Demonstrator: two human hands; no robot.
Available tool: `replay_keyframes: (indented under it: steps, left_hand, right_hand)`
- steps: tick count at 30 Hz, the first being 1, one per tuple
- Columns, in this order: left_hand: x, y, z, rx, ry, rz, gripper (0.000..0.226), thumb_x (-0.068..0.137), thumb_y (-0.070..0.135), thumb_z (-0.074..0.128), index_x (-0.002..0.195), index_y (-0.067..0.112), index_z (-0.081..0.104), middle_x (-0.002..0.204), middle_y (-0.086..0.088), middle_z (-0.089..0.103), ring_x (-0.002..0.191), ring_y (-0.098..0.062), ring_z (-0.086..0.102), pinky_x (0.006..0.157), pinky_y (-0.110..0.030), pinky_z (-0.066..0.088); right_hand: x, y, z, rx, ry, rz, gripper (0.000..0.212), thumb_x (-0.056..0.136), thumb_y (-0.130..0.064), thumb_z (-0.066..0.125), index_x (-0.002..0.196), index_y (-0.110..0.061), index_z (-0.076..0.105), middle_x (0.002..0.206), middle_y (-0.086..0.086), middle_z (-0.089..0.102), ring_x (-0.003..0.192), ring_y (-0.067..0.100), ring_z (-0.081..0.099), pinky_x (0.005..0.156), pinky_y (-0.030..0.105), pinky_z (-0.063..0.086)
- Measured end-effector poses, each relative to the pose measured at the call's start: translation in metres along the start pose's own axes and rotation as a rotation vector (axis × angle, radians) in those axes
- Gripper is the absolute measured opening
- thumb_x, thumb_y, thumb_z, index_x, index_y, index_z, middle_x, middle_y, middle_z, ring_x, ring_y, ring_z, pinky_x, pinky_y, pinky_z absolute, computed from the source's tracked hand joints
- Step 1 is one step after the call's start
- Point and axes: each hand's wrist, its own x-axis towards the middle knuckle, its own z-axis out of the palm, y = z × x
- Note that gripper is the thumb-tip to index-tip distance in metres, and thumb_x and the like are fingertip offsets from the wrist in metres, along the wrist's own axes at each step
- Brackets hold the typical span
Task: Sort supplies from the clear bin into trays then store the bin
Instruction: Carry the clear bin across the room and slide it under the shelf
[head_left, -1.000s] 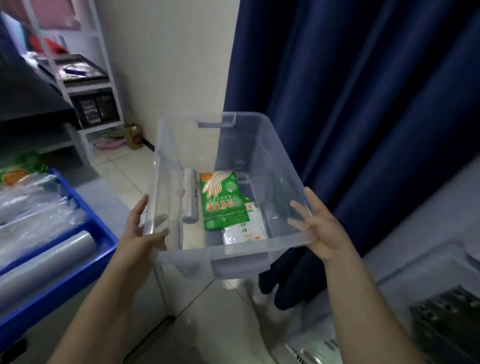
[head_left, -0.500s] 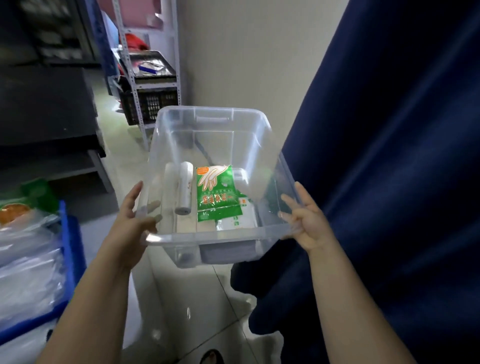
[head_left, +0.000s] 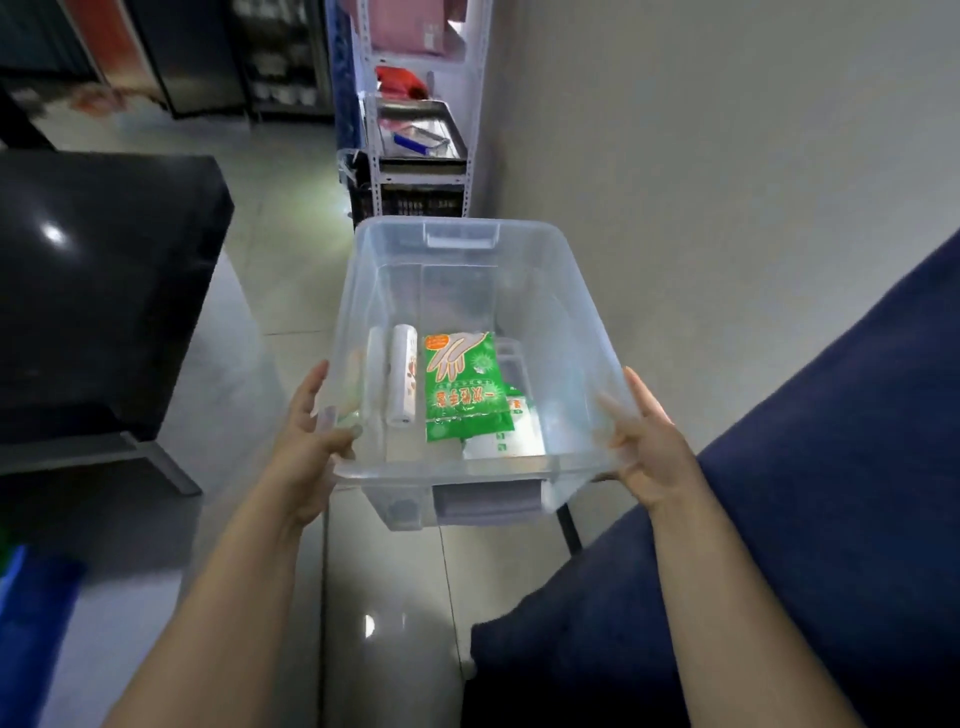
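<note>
Both hands — the left hand (head_left: 306, 441) and right hand (head_left: 649, 447) — have fingers curled around the side rims of the clear bin (head_left: 519, 470), held over the floor with the green packet (head_left: 465, 387) and white roll (head_left: 402, 382) inside — the sorting step looks unfinished, so next calls for setting it down by the trays.

A clear bin (head_left: 545, 291) is held in the air over a tiled floor (head_left: 291, 249), the left hand (head_left: 306, 441) gripping its left rim and the right hand (head_left: 649, 447) its right. Inside lie a white roll (head_left: 402, 382), a green packet (head_left: 462, 384) and a white packet (head_left: 511, 434) partly under it. A blue curtain (head_left: 831, 493) hangs at right; a metal shelf (head_left: 415, 140) stands beyond.
</note>
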Motion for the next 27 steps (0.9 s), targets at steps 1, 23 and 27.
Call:
replay_keyframes:
  steps: [1, 23, 27]
  left_hand:
    - [0.016, 0.001, 0.009, -0.018, 0.029, 0.008, 0.089, 0.079, -0.026, 0.031, 0.141, 0.038, 0.034, 0.132, -0.015, 0.047, 0.104, -0.03, 0.049, 0.063, -0.027, 0.044]
    - [0.448, 0.1, -0.012, -0.123, 0.313, -0.047, 0.092, 0.073, -0.025, 0.03, 0.133, 0.044, 0.04, 0.119, -0.004, 0.059, 0.094, -0.024, 0.062, 0.049, -0.019, 0.048]
    - [0.545, 0.139, -0.041, -0.139, 0.332, -0.069, 0.095, 0.067, -0.022, 0.03, 0.132, 0.046, 0.043, 0.122, -0.008, 0.058, 0.087, -0.025, 0.058, 0.059, -0.028, 0.045]
  right_hand:
    - [0.026, -0.004, -0.005, 0.021, -0.004, 0.04, 0.045, 0.091, 0.001, 0.045, 0.12, -0.031, 0.058, 0.11, 0.007, 0.06, 0.089, 0.034, 0.051, 0.063, 0.041, 0.044]
    - [0.568, -0.034, 0.113, -0.089, -0.236, 0.26, 0.089, 0.068, 0.021, 0.028, 0.135, -0.035, 0.046, 0.111, -0.007, 0.065, 0.077, 0.019, 0.066, 0.044, 0.04, 0.048]
    - [0.656, -0.047, 0.171, -0.045, -0.205, 0.255, 0.066, 0.085, 0.015, 0.036, 0.113, -0.041, 0.058, 0.09, -0.018, 0.073, 0.068, 0.007, 0.067, 0.039, 0.033, 0.048]
